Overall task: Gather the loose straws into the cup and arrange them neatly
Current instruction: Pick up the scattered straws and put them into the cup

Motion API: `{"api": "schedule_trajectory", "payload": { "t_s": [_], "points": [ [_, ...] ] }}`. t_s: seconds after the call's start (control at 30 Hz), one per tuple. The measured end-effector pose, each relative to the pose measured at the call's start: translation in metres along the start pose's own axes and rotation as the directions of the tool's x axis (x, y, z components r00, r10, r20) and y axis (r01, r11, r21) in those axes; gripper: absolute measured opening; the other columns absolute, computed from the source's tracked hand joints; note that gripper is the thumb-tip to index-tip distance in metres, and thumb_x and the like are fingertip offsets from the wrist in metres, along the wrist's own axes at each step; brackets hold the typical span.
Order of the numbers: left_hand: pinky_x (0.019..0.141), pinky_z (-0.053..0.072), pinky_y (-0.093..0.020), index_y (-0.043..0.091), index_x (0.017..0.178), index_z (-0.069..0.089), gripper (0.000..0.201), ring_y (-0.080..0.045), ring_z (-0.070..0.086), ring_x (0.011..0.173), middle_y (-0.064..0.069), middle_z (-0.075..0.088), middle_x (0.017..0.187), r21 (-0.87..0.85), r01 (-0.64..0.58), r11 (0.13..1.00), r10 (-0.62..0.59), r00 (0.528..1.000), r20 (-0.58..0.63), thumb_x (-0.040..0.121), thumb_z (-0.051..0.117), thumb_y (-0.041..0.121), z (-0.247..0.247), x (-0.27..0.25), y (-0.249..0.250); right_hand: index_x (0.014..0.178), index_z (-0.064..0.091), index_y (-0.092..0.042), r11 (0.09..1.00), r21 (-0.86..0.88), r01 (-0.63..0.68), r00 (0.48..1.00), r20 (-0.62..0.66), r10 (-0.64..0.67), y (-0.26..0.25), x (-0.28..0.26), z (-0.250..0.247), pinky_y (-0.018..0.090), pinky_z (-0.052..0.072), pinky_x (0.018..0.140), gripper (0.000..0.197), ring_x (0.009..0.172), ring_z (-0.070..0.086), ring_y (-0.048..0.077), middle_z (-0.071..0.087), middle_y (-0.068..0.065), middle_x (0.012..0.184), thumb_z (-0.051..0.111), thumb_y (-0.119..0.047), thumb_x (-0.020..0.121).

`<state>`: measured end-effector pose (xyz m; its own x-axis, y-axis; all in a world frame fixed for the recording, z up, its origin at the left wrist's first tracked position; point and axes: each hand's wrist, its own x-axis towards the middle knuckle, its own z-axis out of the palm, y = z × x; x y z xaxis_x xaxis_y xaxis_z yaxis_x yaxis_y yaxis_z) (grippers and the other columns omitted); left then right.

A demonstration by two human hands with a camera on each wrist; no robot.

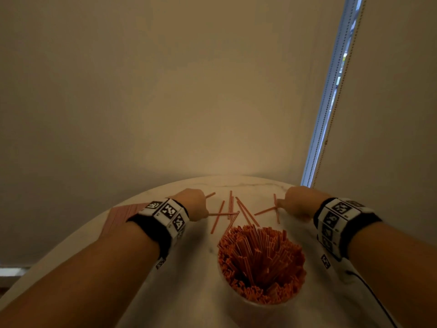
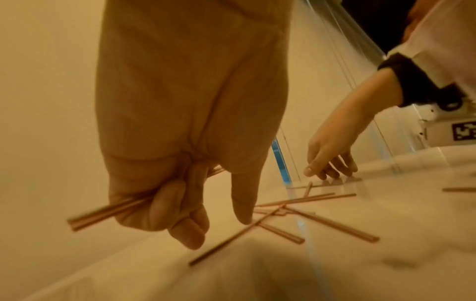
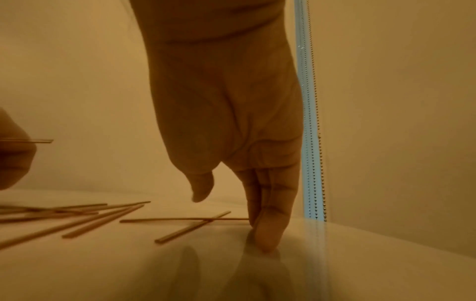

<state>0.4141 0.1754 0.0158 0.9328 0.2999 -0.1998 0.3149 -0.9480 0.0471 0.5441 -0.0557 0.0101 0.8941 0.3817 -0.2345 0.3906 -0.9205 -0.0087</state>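
Straws [image 1: 233, 210] are the whole job here, and a dozen or so lie criss-crossed on the far part of the worktop [image 1: 196, 292], just beyond the cup [image 1: 261, 266], which is already crammed with them. The left hand [image 2: 180, 142] has its fingers [image 2: 167, 205] curled round a small bunch of straws [image 2: 103, 212], thumb pointing down near the pile. The right hand [image 3: 226, 126] has its fingers [image 3: 269, 230] straight and together, tips pressed on the worktop at the end of one straw [image 3: 180, 219] that crosses another; nothing is gripped yet.

Probably the smart move is to slide that straw sideways off its neighbour before pinching it, since thin ones lying flat are fiddly to lift. Keeping the left bunch parallel should make dropping it in easier.

The cup's wall is barely visible under the straws, so how much room is left is a guess. The left wrist view is blurry, so the bunch can't be counted. A pinkish thing [image 1: 123, 216] at the left edge is half hidden by the forearm.
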Motion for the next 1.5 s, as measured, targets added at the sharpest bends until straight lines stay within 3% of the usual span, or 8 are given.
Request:
{"api": "schedule_trajectory", "payload": {
  "t_s": [0.17,0.4,0.57,0.8,0.93,1.17,1.4,1.5],
  "points": [
    [0.074,0.045,-0.029,0.004,0.117,0.067,0.029,-0.027,0.065,0.101,-0.012,0.069,0.116,0.093,-0.061,0.994,0.059,0.998,0.023,0.099,0.062,0.027,0.006,0.024,0.015,0.073,0.057,-0.01,1.0,-0.008,0.029,1.0,0.007,-0.029,-0.021,0.029,0.003,0.028,0.044,0.073,0.057,0.073,0.057,0.019,0.055,0.0,0.071,0.048,-0.063,0.095],
    [0.061,0.04,-0.028,0.013,0.081,0.062,0.068,-0.018,0.056,0.07,0.001,0.06,0.075,-0.02,-0.081,0.997,0.082,0.992,0.093,0.085,0.051,0.08,0.015,0.044,0.034,0.091,0.064,-0.01,0.977,-0.109,0.185,0.983,0.033,-0.182,-0.054,0.042,0.002,0.032,0.049,0.075,0.024,0.081,0.057,0.022,0.062,0.007,0.093,0.059,-0.033,0.095],
    [0.067,0.044,-0.026,0.012,0.101,0.072,0.043,-0.021,0.063,0.084,0.002,0.066,0.081,-0.027,-0.148,0.989,0.15,0.985,0.09,0.088,0.072,0.053,0.014,0.039,0.041,0.067,0.061,-0.013,0.968,-0.031,0.251,0.966,0.079,-0.248,-0.058,0.035,0.008,0.029,0.042,0.063,0.058,0.069,0.057,0.019,0.062,0.001,0.068,0.066,-0.07,0.077],
    [0.073,0.056,-0.032,-0.003,0.101,0.07,0.024,-0.025,0.066,0.081,-0.016,0.073,0.101,0.015,-0.111,0.994,0.11,0.991,0.075,0.095,0.067,0.021,0.008,0.006,0.042,0.09,0.073,-0.003,0.95,-0.019,0.311,0.948,0.072,-0.309,-0.057,-0.001,0.01,0.033,0.053,0.072,0.031,0.075,0.067,0.022,0.073,0.009,0.086,0.069,-0.033,0.093],
    [0.081,0.049,-0.035,-0.006,0.115,0.062,0.023,-0.034,0.064,0.102,-0.022,0.066,0.12,0.131,-0.131,0.983,0.126,0.991,0.052,0.103,0.046,0.005,0.014,-0.026,0.043,0.084,0.057,-0.001,0.944,-0.16,0.289,0.957,0.028,-0.288,-0.055,-0.021,0.016,0.023,0.037,0.052,0.019,0.053,0.04,0.015,0.045,0.003,0.065,0.051,-0.009,0.1],
    [0.096,0.048,-0.033,0.001,0.129,0.064,0.032,-0.031,0.061,0.12,-0.016,0.064,0.132,0.166,-0.116,0.979,0.106,0.992,0.065,0.105,0.045,0.012,0.037,-0.082,0.03,0.12,0.065,-0.012,0.916,-0.23,0.328,0.943,0.017,-0.334,-0.013,-0.07,0.035,0.037,0.051,0.097,0.027,0.11,0.062,0.026,0.066,0.007,0.121,0.064,-0.012,0.093],
    [0.082,0.046,-0.03,-0.001,0.129,0.062,0.038,-0.032,0.062,0.118,-0.017,0.064,0.13,0.029,0.032,0.999,-0.035,0.992,0.122,0.106,0.044,0.024,0.04,-0.142,0.011,0.101,0.069,-0.016,0.94,-0.258,0.221,0.975,0.087,-0.205,-0.006,-0.135,0.049,0.03,0.05,0.068,0.029,0.067,0.053,0.016,0.059,0.0,0.078,0.063,-0.035,0.08],
    [0.071,0.051,-0.029,-0.002,0.127,0.061,0.042,-0.024,0.067,0.085,-0.016,0.069,0.115,-0.224,0.132,0.966,-0.108,0.988,0.114,0.108,0.035,0.025,0.039,-0.158,-0.005,0.095,0.068,-0.014,0.976,-0.152,0.157,0.986,0.076,-0.147,0.004,-0.159,0.044,0.029,0.051,0.065,0.029,0.072,0.059,0.018,0.06,-0.002,0.077,0.063,-0.038,0.08]
  ]
}}
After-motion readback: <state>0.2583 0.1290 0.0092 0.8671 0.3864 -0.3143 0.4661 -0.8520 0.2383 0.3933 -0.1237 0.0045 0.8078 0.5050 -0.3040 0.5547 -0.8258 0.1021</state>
